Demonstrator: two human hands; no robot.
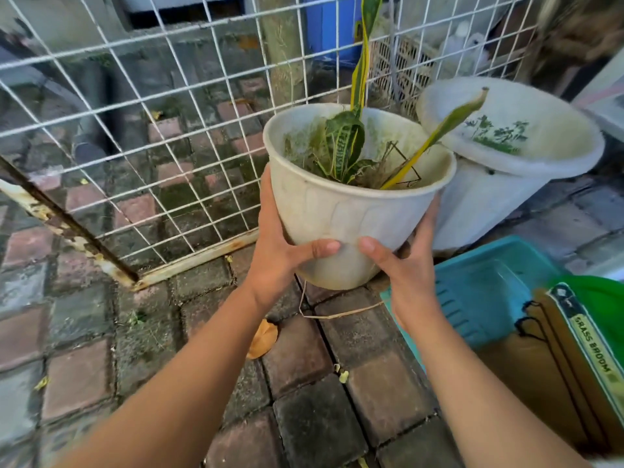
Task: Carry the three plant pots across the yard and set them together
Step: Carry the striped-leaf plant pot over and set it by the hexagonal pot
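A dirty white plastic plant pot with a green-and-yellow striped plant is held above the brick paving, tilted a little toward me. My left hand grips its left side, thumb across the front. My right hand grips its right side, thumb on the front and fingers behind. Close behind on the right stands a second white pot with small green sprigs in it. No third pot is in view.
A white wire-mesh fence panel with a rusty frame stands to the left and behind. A teal plastic tray and a grass broom in its packet lie at the right. Mossy brick paving spreads below.
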